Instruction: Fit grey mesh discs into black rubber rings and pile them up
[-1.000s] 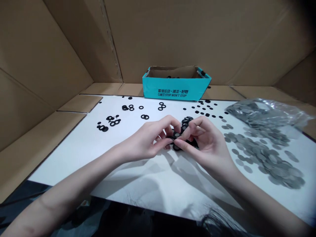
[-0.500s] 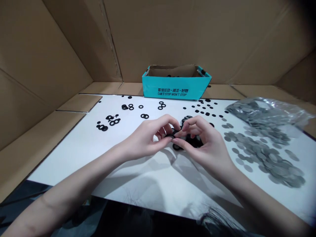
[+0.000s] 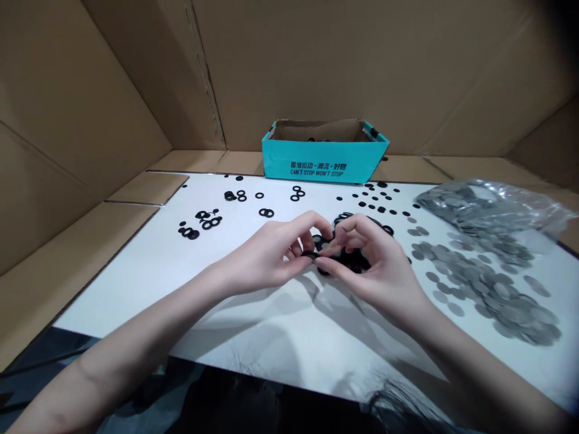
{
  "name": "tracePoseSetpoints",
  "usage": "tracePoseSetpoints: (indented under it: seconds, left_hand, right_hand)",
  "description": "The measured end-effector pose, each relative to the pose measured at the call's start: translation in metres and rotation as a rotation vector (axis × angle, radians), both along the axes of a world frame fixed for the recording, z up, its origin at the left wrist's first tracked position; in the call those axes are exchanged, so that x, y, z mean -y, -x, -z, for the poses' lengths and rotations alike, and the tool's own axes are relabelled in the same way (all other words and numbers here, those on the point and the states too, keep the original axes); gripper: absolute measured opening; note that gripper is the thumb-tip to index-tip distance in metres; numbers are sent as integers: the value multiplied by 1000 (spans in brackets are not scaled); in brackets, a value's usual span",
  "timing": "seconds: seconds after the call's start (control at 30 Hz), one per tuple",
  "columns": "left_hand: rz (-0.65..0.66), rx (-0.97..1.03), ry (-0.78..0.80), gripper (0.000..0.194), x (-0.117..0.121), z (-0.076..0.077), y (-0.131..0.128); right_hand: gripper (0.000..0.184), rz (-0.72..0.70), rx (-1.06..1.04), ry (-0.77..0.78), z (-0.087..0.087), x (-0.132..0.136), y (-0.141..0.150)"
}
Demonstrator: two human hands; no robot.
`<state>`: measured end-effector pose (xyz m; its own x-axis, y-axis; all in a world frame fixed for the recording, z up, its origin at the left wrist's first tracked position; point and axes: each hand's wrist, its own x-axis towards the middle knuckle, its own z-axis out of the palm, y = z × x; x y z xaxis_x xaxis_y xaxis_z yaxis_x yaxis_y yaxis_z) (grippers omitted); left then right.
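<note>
A black rubber ring (image 3: 309,255) is pinched between the thumb and fingertips of the left hand (image 3: 266,256), just beside a small heap of black rings (image 3: 350,261) mid-table. The right hand (image 3: 377,265) curls over the heap, its grip unclear. On the white table (image 3: 113,289), a teal cardboard box (image 3: 324,158) sits at 12 o'clock, loose black rings (image 3: 203,221) at 10, a plastic bag (image 3: 493,208) at 2, and grey metal discs (image 3: 488,283) at 3.
</note>
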<state>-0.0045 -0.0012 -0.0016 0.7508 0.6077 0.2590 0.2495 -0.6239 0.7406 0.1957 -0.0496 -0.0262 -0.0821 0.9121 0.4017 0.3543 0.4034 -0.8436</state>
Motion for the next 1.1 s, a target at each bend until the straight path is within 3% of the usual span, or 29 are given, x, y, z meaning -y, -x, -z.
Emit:
tracePoseSetpoints:
  seconds: [0.27,0.5,0.77,0.97,1.1]
  left_hand:
    - [-33,137,-7,20,1,4,-4]
    - [34,19,-93,21,5,-7,-1]
    - [9,-45,-49,32,5,-3,0]
    - [-14,145,-13,22,2,3,-5]
    - [29,95,-36,23,3,-3,-3]
  right_hand:
    - [24,-2,-21,59,-3,-3,-1]
    - [32,-17,-210,53,-1,2,4]
    - [26,-14,-4,-7,-1,0,-1]
    - [27,-23,-29,-1,-2,-3,-3]
    - [32,-35,-112,-31,-2,1,-1]
